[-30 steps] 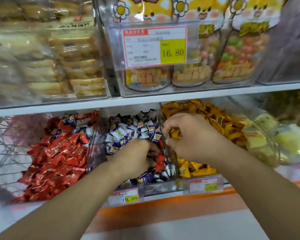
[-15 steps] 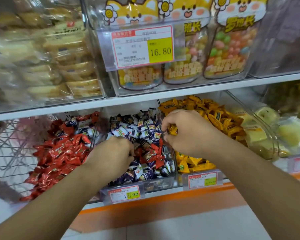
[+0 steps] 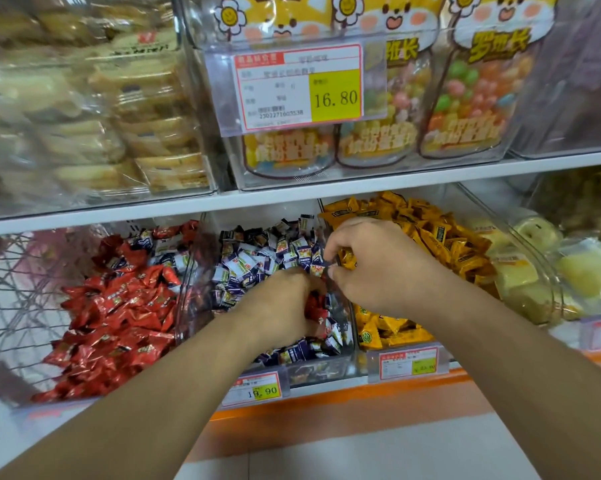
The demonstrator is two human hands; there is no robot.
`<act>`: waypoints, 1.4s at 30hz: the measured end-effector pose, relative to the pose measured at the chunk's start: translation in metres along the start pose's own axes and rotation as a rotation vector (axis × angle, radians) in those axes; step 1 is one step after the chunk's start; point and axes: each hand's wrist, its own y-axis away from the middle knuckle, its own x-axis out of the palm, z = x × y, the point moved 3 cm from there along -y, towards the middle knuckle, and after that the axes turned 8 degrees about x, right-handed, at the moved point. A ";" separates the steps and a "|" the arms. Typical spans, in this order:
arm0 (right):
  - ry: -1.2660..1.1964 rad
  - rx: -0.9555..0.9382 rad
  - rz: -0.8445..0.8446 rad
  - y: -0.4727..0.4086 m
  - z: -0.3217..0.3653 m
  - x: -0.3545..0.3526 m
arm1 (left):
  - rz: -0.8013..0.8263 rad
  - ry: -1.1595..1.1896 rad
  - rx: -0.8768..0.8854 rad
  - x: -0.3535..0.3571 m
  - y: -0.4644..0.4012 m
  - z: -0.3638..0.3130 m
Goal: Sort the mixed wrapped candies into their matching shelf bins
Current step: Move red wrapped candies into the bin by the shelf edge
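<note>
Fingers of the left hand (image 3: 285, 303) are curled round red wrapped candies (image 3: 314, 304) in the middle bin (image 3: 321, 370), the landmark for what follows. Left of that bin, the red-candy bin (image 3: 112, 317) is seen heaped, with a few blue-and-white strays (image 3: 167, 258) at its back. Within the middle bin, blue-and-white candies (image 3: 257, 261) are piled deep. At its right wall, the right hand (image 3: 378, 265) is held with fingertips pinching a yellow candy (image 3: 347, 259); right of it the yellow-candy bin (image 3: 401, 363) is filled. Such pieces are judged light, crinkly and slippery, best taken by the wrapper body or twisted ends. Clear dividers are thin, and little headroom is left under the upper shelf (image 3: 292, 197), so low, short lifts are advised.
</note>
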 end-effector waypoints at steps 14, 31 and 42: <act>0.015 -0.009 0.002 0.001 0.002 -0.001 | -0.085 0.003 -0.004 0.000 -0.004 0.005; -0.209 -0.136 0.041 0.017 0.041 0.013 | -0.563 0.879 -0.201 -0.060 0.096 0.001; -0.545 -0.089 0.078 0.011 0.079 0.053 | -0.658 0.796 -0.225 -0.087 0.144 0.046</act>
